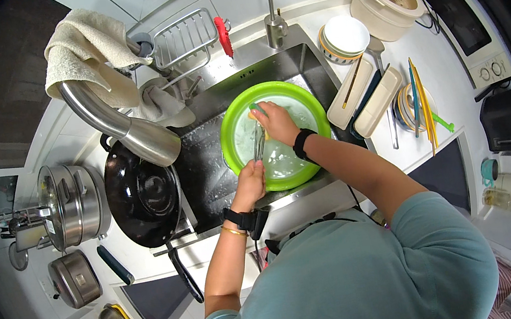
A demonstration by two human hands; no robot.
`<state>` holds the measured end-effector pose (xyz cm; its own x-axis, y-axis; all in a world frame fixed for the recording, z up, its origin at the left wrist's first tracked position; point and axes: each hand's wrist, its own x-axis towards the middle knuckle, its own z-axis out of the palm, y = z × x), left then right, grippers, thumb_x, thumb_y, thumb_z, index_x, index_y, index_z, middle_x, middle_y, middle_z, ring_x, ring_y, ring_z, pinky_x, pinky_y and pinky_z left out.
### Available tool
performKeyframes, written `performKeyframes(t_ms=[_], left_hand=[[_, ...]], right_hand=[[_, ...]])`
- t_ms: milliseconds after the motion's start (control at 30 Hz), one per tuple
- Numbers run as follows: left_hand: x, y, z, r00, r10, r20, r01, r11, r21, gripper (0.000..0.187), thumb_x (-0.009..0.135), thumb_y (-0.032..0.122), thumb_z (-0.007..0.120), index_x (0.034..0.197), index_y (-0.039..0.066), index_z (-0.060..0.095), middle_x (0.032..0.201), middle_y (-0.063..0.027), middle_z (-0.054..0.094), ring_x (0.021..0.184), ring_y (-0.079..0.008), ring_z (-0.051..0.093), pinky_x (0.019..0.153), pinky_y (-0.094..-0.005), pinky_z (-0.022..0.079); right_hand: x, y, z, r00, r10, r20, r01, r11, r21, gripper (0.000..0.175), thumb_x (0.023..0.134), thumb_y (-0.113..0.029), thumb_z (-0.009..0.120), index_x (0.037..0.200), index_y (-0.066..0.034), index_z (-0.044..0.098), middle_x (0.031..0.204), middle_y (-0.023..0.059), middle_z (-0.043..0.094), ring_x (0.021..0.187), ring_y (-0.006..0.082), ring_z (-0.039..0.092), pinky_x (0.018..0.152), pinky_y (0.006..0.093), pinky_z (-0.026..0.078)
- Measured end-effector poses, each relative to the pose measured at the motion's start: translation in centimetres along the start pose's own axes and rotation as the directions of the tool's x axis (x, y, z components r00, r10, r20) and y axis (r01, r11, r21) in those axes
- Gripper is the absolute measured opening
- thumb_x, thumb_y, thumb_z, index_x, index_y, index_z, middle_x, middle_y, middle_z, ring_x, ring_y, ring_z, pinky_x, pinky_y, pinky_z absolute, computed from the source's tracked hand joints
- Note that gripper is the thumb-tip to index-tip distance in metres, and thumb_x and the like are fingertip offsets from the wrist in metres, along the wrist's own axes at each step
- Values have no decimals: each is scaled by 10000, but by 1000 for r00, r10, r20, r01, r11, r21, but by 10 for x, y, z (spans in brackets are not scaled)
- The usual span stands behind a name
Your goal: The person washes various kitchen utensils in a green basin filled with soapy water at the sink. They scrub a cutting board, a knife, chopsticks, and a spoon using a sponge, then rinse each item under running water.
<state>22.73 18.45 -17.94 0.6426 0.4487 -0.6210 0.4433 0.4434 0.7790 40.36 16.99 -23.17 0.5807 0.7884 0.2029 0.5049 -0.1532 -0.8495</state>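
A bright green basin (235, 162) of cloudy, sudsy water sits in the stainless steel sink (205, 185). Over the basin's near side, my left hand (251, 184) grips the lower end of a slim, shiny utensil (259, 143); whether it is one piece or several together, I cannot tell. My right hand (278, 120) holds a green and yellow sponge (256, 108) against the utensil's upper end. Fingers hide part of the sponge and of the utensil's far tip.
A black wok (144, 193) stands left of the sink, its handle jutting forward. The faucet (276, 31) rises behind. Stacked bowls (346, 35), cream utensil cases (378, 102) and chopsticks (423, 106) lie on the right counter. A steel pipe (120, 121) draped with a towel (87, 56) is at upper left.
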Motion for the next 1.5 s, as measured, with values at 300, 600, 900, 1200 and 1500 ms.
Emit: performKeyframes(t_ms=[300, 600, 900, 1200, 1500], left_hand=[[4, 4, -8, 997, -70, 39, 77, 977, -200, 260, 939, 245, 367, 782, 51, 442, 543, 12, 368, 390, -78, 288, 339, -221, 212], [6, 15, 4, 998, 39, 43, -34, 995, -96, 144, 937, 231, 378, 874, 110, 425, 548, 23, 380, 373, -80, 328, 329, -220, 247], [-10, 20, -5, 998, 33, 54, -36, 998, 54, 213, 941, 194, 367, 1078, 79, 483, 545, 39, 355, 359, -56, 290, 323, -210, 225], [-25, 28, -1, 988, 16, 153, -4, 996, -84, 276, 951, 239, 344, 1067, 39, 495, 531, 38, 309, 391, -52, 250, 338, -205, 220], [-12, 34, 6, 972, -125, 199, 181, 938, -297, 293, 943, 274, 355, 919, 15, 490, 515, 26, 303, 357, -65, 235, 320, -213, 201]], right_hand=[[-24, -45, -22, 974, -215, 66, 216, 976, 5, 322, 836, -305, 543, 1081, -96, 560, 1103, 165, 463, 944, 335, 526, 775, 390, 444], [-20, -42, -25, 828, -480, 290, 554, 778, -296, 277, 796, -341, 530, 950, -133, 627, 1075, 51, 524, 902, 242, 455, 780, 366, 403], [12, -14, -22, 874, -454, 172, 481, 760, -436, 208, 795, -289, 527, 795, -99, 611, 955, 52, 564, 906, 245, 473, 790, 370, 365], [25, 28, -30, 821, 519, 237, -552, 618, 559, 416, 914, -363, 340, 1010, -17, 550, 797, 34, 578, 706, 178, 574, 701, 300, 467], [-8, -4, -11, 997, -12, -73, 37, 936, 349, 302, 898, -242, 445, 970, 42, 519, 969, 140, 519, 898, 270, 519, 796, 335, 415]])
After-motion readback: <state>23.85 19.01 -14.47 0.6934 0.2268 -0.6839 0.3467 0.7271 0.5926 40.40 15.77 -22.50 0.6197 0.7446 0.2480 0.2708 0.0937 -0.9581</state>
